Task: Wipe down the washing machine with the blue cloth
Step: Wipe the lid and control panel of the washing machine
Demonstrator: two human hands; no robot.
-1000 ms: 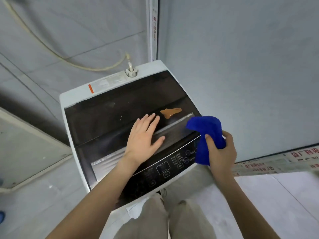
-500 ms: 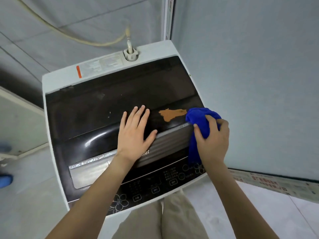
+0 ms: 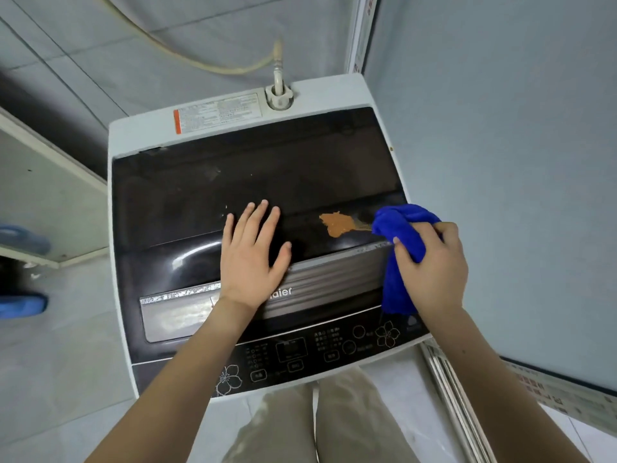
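Observation:
A top-loading washing machine (image 3: 133, 135) with a white body and a dark glossy lid fills the middle of the view. An orange-brown smear (image 3: 340, 223) lies on the lid's right half. My right hand (image 3: 434, 272) grips the bunched blue cloth (image 3: 400, 228), whose front edge touches the smear's right end; part of the cloth hangs down over the lid's grey handle strip. My left hand (image 3: 250, 255) lies flat on the lid, fingers spread, left of the smear. The control panel (image 3: 300, 355) runs along the near edge.
A water hose (image 3: 277, 71) plugs into the machine's back edge. A grey wall stands close on the right. A white shelf unit (image 3: 50, 202) is to the left, with blue slippers (image 3: 20, 305) on the tiled floor. My legs are below the panel.
My right hand brought the blue cloth from beside the machine onto the lid, up to the smear's right end. My left hand stayed flat on the lid. The camera came closer.

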